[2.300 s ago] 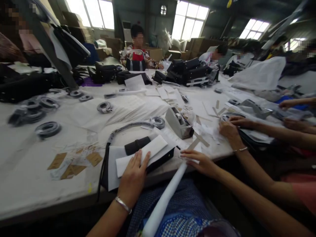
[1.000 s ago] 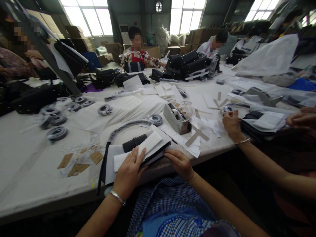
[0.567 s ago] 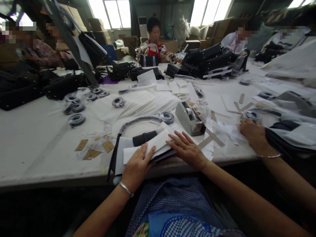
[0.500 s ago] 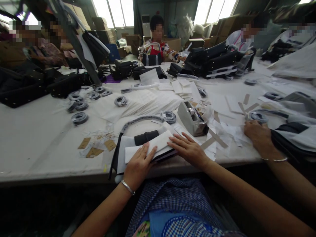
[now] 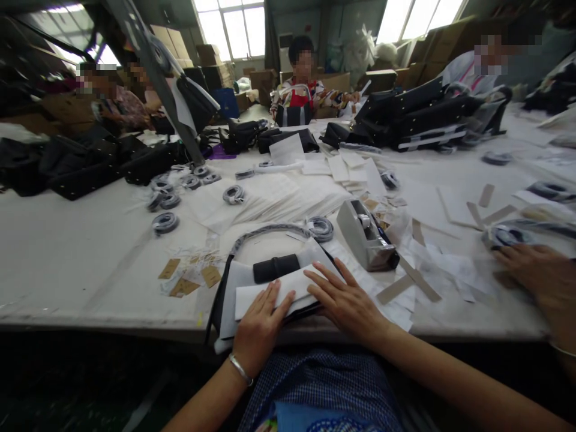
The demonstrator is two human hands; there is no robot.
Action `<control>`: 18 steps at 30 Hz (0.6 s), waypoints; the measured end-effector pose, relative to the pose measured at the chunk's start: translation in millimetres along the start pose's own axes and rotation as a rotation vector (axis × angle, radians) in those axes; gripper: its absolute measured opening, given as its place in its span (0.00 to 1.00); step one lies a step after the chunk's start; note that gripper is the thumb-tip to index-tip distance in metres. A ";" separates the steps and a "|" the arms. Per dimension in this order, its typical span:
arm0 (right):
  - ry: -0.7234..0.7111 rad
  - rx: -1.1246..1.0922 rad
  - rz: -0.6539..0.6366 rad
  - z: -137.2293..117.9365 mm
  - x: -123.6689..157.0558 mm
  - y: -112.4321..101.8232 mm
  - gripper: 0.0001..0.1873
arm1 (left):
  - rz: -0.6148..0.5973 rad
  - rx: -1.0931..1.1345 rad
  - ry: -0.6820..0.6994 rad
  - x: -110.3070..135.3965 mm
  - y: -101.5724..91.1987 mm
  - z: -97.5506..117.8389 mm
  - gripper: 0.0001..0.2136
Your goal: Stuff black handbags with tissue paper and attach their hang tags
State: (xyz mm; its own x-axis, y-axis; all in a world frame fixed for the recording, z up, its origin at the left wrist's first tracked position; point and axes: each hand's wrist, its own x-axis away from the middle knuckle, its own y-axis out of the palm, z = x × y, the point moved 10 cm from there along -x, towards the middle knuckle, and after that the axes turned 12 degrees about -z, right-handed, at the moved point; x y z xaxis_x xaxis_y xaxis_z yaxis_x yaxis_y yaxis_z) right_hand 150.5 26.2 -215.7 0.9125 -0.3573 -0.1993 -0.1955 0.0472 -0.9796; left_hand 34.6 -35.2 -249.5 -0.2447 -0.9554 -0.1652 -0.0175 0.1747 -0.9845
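Observation:
My left hand [image 5: 258, 327] lies flat with its fingers stretched over a folded white sheet [image 5: 246, 298], paper or thin foam. On the same sheet's right part rest the spread fingers of my right hand [image 5: 346, 303]. Beneath is a black bag [image 5: 216, 303] lying at the table's front edge, partly hidden by the sheet and my hands. Its handle [image 5: 270, 228], wrapped in clear plastic, arches away from me. A dark rolled piece [image 5: 276, 268] lies just beyond the sheet, on pale lining. Neither hand grips anything.
A grey tape dispenser [image 5: 366, 237] stands right of the bag. Brown tags [image 5: 182, 285] lie to the left, wrapped coils [image 5: 165, 222] and stacked white sheets [image 5: 283, 195] farther back. A co-worker's hand [image 5: 531, 267] is at the right. Black bags [image 5: 418, 114] and a slanted post [image 5: 173, 102] stand beyond.
The camera view has turned, so the scene sits lower and farther right. Both my hands stay on the white sheet in nearly the same pose.

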 end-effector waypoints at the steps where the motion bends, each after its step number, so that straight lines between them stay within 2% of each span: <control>1: -0.044 0.001 -0.016 -3.4 -4.5 3.3 0.22 | 0.000 -0.001 0.002 0.2 -0.4 0.6 0.27; 4: -0.124 -0.012 -0.029 -6.5 -9.5 19.4 0.26 | 0.007 -0.010 0.013 -0.4 -0.8 1.5 0.27; 8: -0.078 -0.034 -0.002 0.4 -5.7 32.8 0.26 | 0.039 -0.035 0.052 -3.8 -1.3 0.1 0.27; 18: -0.003 -0.014 0.027 -10.2 -3.0 25.0 0.24 | 0.033 -0.071 0.095 -2.4 -10.3 -1.1 0.27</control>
State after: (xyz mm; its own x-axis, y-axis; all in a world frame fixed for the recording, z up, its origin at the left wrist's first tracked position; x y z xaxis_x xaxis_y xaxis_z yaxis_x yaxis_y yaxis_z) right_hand 139.2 18.9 -239.3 0.9077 -0.3536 -0.2259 -0.2254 0.0433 -0.9733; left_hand 34.2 -34.4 -238.9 -0.3370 -0.9226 -0.1878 -0.0755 0.2254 -0.9713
